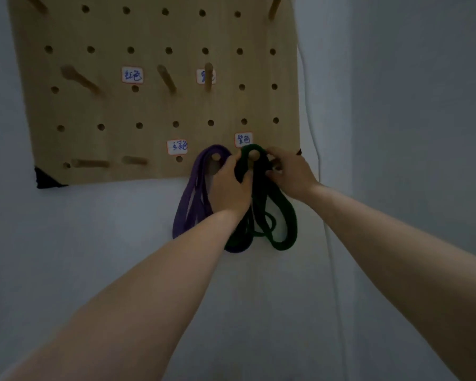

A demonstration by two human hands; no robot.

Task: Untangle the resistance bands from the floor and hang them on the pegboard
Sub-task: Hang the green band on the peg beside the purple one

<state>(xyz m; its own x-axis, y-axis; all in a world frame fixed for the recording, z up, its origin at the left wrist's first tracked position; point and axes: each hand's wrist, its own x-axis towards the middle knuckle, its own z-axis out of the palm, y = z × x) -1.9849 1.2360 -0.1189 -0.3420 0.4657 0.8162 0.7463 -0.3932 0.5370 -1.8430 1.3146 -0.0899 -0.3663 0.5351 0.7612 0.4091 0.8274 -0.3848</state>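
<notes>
Both hands are up at the bottom edge of the pegboard [154,105], close to its lower right corner. The green band [285,215] is looped over the corner peg [254,154], and its coils hang past the board's bottom edge against the wall [396,105].

My left hand [228,188] grips the left side of those green loops just under the peg, thumb and fingers curled round the strands. My right hand [290,171] is on the other side, fingers bent and pinching the right-hand strands just beside the peg.

The purple band [186,204] hangs on the neighbouring peg [216,157], just to the left. Its loops also drop below the board's edge, pass behind my left wrist and overlap the green ones at the bottom.

One handwritten label [243,139] sits right above the corner peg. A second label [177,146] is up and left of the purple band. A thin white cable [313,133] runs down the wall beside the board's right edge.
</notes>
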